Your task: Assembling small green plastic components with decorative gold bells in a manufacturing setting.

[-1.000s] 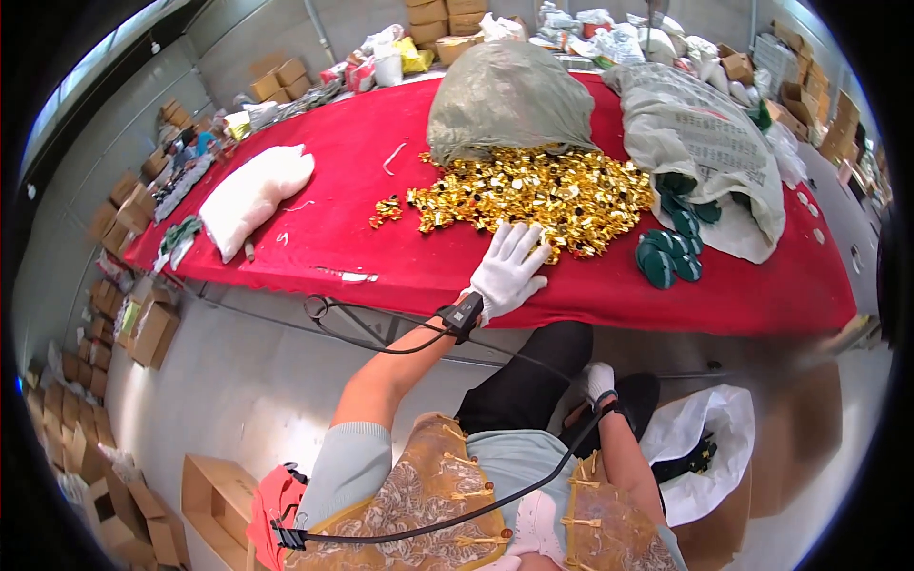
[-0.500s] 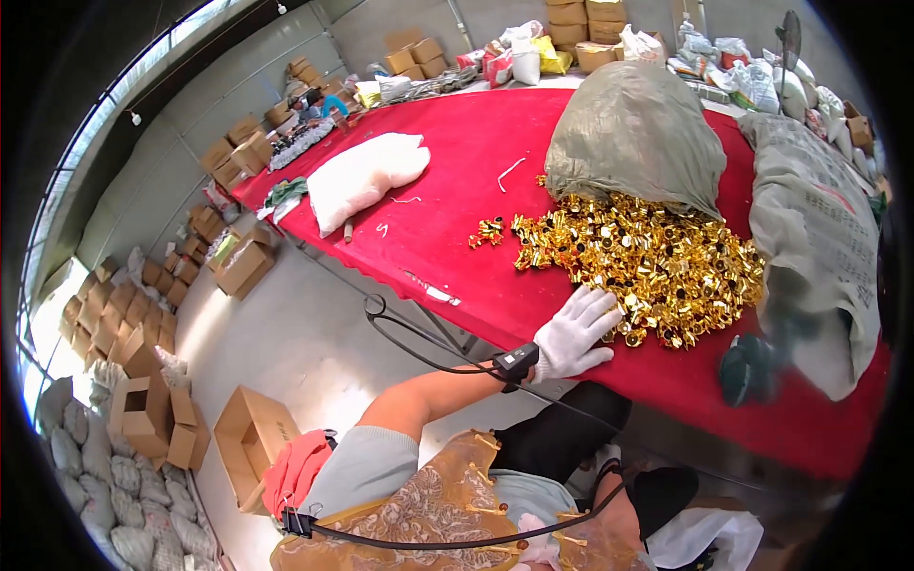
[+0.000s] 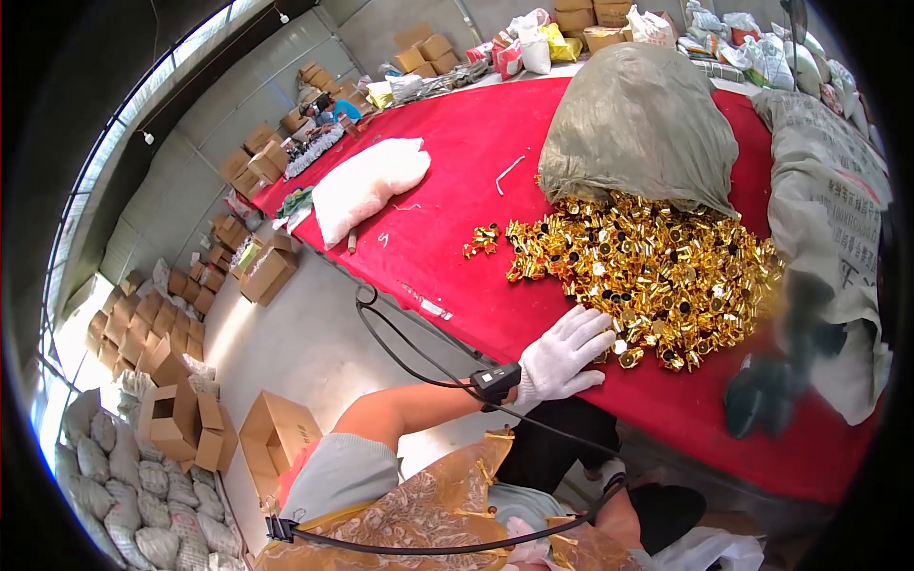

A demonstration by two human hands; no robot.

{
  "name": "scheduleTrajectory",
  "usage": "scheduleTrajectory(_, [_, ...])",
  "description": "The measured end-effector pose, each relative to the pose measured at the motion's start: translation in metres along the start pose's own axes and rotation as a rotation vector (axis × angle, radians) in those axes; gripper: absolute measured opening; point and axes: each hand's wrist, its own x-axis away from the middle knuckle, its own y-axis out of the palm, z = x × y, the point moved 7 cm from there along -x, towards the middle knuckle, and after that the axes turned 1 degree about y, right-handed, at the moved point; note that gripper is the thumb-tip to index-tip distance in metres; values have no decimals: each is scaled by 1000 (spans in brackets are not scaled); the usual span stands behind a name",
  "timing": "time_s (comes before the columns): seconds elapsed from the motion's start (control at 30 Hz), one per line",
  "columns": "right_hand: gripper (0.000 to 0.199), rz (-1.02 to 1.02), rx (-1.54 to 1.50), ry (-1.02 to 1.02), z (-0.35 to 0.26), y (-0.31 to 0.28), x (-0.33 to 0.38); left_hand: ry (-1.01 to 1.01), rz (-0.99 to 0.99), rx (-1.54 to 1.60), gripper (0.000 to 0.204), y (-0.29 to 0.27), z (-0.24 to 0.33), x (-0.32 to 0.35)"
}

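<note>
Where the person's lap meets the near edge of the table, the right hand point(image 3: 612, 471) in a white knitted glove sits low by the dark-trousered leg, mostly hidden, so I cannot tell whether it grips anything. A crumpled white plastic bag point(image 3: 709, 551) lies near it, at the lower right.

Farther in, the left hand point(image 3: 566, 357), also white-gloved, is flat and unclenched, fingers stretched and slightly spread, gripping nothing. Its fingertips meet the near left edge of a broad heap of small shiny gold pieces point(image 3: 657, 276) on the red cloth-covered table point(image 3: 457, 143). These pieces look like folded or ribbed metallic foil, glinting brightly, many showing round black centres; they overlap at every angle. A small cluster of the same gold pieces point(image 3: 483, 242) lies apart, just left of the heap.

Near the heap's right side, dark green rounded pieces point(image 3: 752, 395) appear blurred, beside a greyish-white woven sack with dark print point(image 3: 833, 195). Beyond the heap stands a bulging grey-green translucent plastic bag point(image 3: 638, 124), its near lower edge against the gold. Well to the left lies a plump white pillow-shaped bag point(image 3: 371, 186); brown cardboard boxes point(image 3: 424, 54) are stacked at the far wall.
</note>
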Motion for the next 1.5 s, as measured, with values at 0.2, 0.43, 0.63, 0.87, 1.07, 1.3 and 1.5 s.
scheduleTrajectory(0.2, [70, -76, -25, 490, 39, 32, -20, 11, -5, -8, 73, 2, 0, 0])
scheduleTrajectory(0.43, [50, -286, -26, 500, 29, 13, 13, 15, -2, -9, 74, 1, 0, 0])
scheduleTrajectory(0.63, [60, -661, 295, 240, -41, -16, 59, 32, 44, -5, 73, -3, 2, 2])
scheduleTrajectory(0.87, [61, -527, -287, 268, -76, -17, 60, 41, 62, 13, 69, -14, 6, 1])
scheduleTrajectory(1.07, [29, -511, -156, 389, -71, -17, 59, 1, 75, 65, 63, -5, -1, 0])
scheduleTrajectory(1.3, [61, -387, -69, 439, -127, -59, 72, 21, 88, -25, 66, 3, 3, 4])
scheduleTrajectory(1.5, [48, -352, 94, 370, -135, -51, 62, 12, 75, -38, 61, 6, 4, 3])
